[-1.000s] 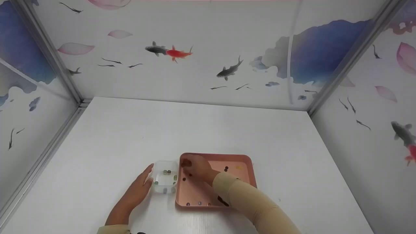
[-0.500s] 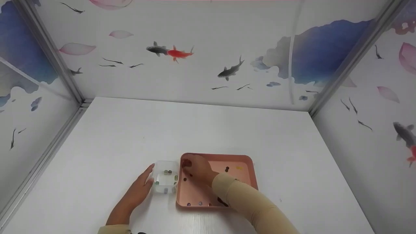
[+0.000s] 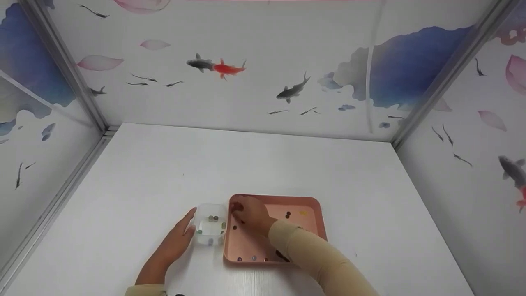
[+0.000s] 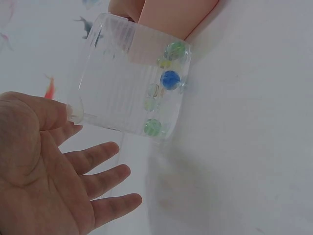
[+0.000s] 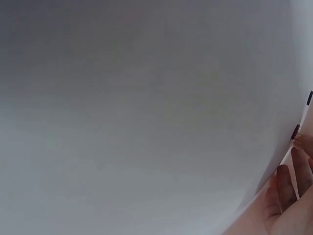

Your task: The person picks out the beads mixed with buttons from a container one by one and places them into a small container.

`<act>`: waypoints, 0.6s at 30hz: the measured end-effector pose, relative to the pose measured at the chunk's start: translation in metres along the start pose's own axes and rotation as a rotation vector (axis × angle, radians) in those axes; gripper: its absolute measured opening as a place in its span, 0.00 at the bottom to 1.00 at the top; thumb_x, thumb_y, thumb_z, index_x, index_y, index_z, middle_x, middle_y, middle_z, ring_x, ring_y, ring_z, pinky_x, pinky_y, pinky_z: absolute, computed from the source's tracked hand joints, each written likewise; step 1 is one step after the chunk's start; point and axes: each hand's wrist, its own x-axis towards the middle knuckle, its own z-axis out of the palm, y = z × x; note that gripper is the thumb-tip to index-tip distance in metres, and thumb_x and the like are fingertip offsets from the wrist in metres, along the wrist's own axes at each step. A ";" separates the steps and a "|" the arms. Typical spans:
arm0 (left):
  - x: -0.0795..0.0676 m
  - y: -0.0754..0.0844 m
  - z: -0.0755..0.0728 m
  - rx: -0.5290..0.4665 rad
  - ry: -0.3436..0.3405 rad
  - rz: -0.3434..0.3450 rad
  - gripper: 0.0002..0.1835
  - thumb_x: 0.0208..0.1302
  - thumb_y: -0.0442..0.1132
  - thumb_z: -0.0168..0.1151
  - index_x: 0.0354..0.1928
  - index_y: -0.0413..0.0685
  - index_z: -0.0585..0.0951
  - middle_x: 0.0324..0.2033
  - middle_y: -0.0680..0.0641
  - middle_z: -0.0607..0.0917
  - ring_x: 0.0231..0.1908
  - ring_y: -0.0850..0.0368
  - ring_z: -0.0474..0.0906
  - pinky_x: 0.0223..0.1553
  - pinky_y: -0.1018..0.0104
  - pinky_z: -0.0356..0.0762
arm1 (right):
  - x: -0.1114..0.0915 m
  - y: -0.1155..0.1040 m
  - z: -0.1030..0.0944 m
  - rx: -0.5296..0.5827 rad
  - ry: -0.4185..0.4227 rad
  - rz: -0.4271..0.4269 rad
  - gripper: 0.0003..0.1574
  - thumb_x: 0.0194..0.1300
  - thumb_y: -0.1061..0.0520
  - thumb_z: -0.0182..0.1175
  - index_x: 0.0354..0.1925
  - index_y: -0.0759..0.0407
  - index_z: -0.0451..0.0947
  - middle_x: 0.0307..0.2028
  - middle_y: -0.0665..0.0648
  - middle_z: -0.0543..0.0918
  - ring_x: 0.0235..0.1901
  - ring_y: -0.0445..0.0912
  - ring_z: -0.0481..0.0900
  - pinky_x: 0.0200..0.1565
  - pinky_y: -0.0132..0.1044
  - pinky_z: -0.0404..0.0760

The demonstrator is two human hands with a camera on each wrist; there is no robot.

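My left hand (image 3: pixel 176 236) is beside a clear plastic box (image 4: pixel 110 73), its thumb at the rim and its other fingers spread. Several glass marbles lie in the box, among them a blue marble (image 4: pixel 170 80) and a green marble (image 4: pixel 152 127). Inside the far left corner of a pink tray (image 3: pixel 250 242), my right hand (image 3: pixel 254 213) reaches down with bent fingers. In the right wrist view its fingertips (image 5: pixel 298 142) are right at a small dark piece (image 5: pixel 295 131); whether they pinch it I cannot tell.
More small dark pieces (image 3: pixel 288 215), a yellow piece (image 3: pixel 303 213) and several marbles (image 3: pixel 254 258) lie in the tray. A black item (image 3: pixel 282 255) is partly covered by the right sleeve (image 3: pixel 320 255). Fish-patterned panels (image 3: pixel 246 98) enclose the white table (image 3: pixel 254 160).
Both hands, the box and the tray keep their places; the whole head view shifts only slightly. The right hand's fingers stay in the tray corner.
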 end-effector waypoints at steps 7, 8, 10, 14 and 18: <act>-0.001 0.000 0.000 -0.016 -0.004 0.006 0.29 0.76 0.39 0.40 0.76 0.46 0.51 0.73 0.34 0.54 0.72 0.34 0.46 0.69 0.38 0.45 | -0.001 0.001 -0.005 0.011 -0.006 0.004 0.14 0.67 0.58 0.61 0.50 0.43 0.80 0.43 0.39 0.81 0.43 0.35 0.76 0.52 0.35 0.78; -0.001 0.001 0.000 -0.014 -0.003 0.004 0.29 0.77 0.40 0.39 0.76 0.46 0.51 0.73 0.34 0.54 0.72 0.34 0.46 0.69 0.38 0.45 | -0.001 0.001 -0.006 0.019 -0.009 0.010 0.14 0.67 0.58 0.61 0.49 0.43 0.80 0.43 0.39 0.81 0.42 0.35 0.75 0.52 0.35 0.78; -0.001 0.000 0.000 -0.013 -0.003 0.002 0.29 0.77 0.40 0.39 0.76 0.47 0.51 0.73 0.34 0.54 0.72 0.33 0.46 0.69 0.38 0.45 | -0.002 0.001 -0.007 0.039 -0.018 0.025 0.14 0.68 0.58 0.61 0.48 0.41 0.80 0.42 0.38 0.81 0.41 0.36 0.75 0.51 0.35 0.78; -0.001 -0.001 0.001 -0.012 -0.003 0.001 0.29 0.77 0.40 0.40 0.76 0.47 0.51 0.73 0.35 0.55 0.72 0.33 0.46 0.69 0.38 0.45 | -0.005 0.000 -0.011 0.117 -0.025 0.061 0.15 0.67 0.60 0.59 0.45 0.38 0.80 0.40 0.39 0.81 0.42 0.38 0.77 0.48 0.37 0.79; -0.001 -0.002 0.000 -0.025 -0.007 0.003 0.29 0.77 0.40 0.40 0.76 0.46 0.51 0.73 0.35 0.54 0.72 0.34 0.46 0.69 0.38 0.45 | -0.007 -0.006 -0.016 0.144 -0.024 0.101 0.15 0.67 0.59 0.60 0.47 0.39 0.80 0.43 0.43 0.83 0.47 0.42 0.79 0.49 0.40 0.80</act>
